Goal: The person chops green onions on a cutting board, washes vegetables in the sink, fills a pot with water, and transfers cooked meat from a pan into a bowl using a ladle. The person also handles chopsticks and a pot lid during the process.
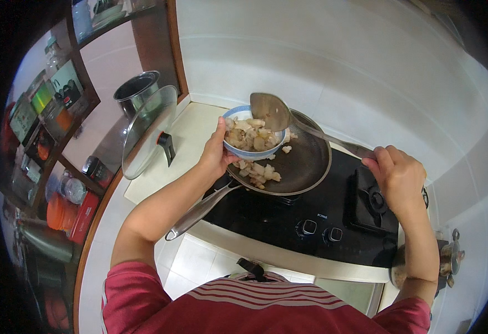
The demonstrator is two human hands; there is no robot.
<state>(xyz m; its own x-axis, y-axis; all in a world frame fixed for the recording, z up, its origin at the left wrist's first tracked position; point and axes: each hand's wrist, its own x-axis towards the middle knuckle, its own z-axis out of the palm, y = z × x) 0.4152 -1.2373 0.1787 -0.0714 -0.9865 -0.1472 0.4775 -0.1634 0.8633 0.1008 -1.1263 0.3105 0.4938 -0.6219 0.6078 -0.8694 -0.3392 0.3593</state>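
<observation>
My left hand grips a blue-and-white bowl by its left side, holding it over the left part of a dark frying pan. Pale cooked pieces of food fill the bowl. More of these pieces lie in the pan below, by the bowl's near edge. My right hand is closed round the handle of a metal spatula. The spatula's broad blade is tilted at the bowl's far right rim. The pan's steel handle points toward me on the left.
The pan sits on a black gas hob with two knobs; a second burner is at right. A glass lid stands upright left of the pan, near a steel pot. Crowded shelves line the left. Pots stand at the right.
</observation>
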